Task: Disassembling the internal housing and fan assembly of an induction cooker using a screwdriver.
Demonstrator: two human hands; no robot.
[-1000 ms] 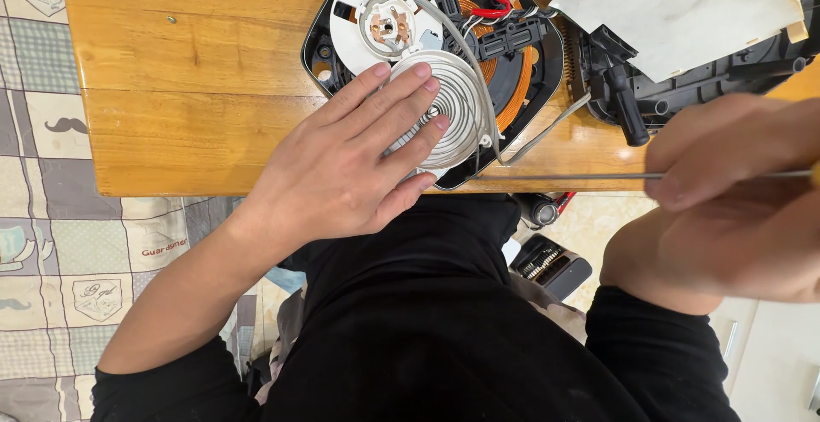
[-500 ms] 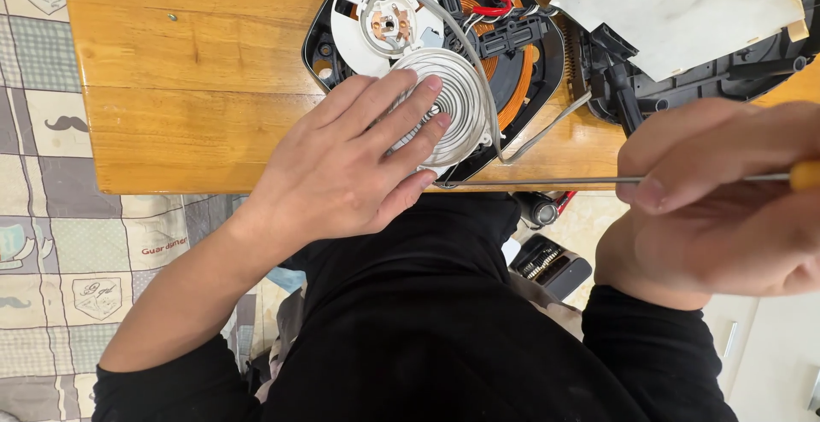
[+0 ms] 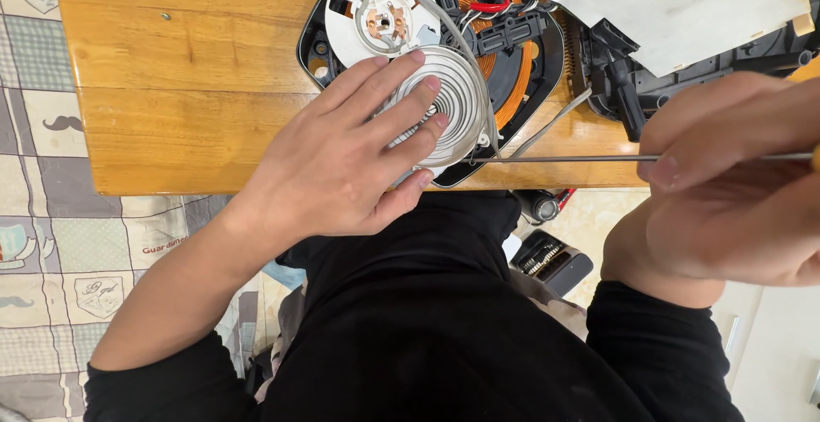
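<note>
Left hand (image 3: 342, 161) lies flat, fingers spread, on the silver coiled spring (image 3: 453, 97) of the opened appliance base (image 3: 530, 55) at the near edge of the wooden table (image 3: 188, 89). Right hand (image 3: 735, 183) is closed around a thin screwdriver shaft (image 3: 564, 159); its tip seems to touch the spring's edge, hard to tell. Grey plate (image 3: 683, 3) lies beside.

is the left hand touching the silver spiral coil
Touching. In the head view the left hand lies flat on the silver spiral coil, its fingers spread across the rings with no gap showing.
</note>
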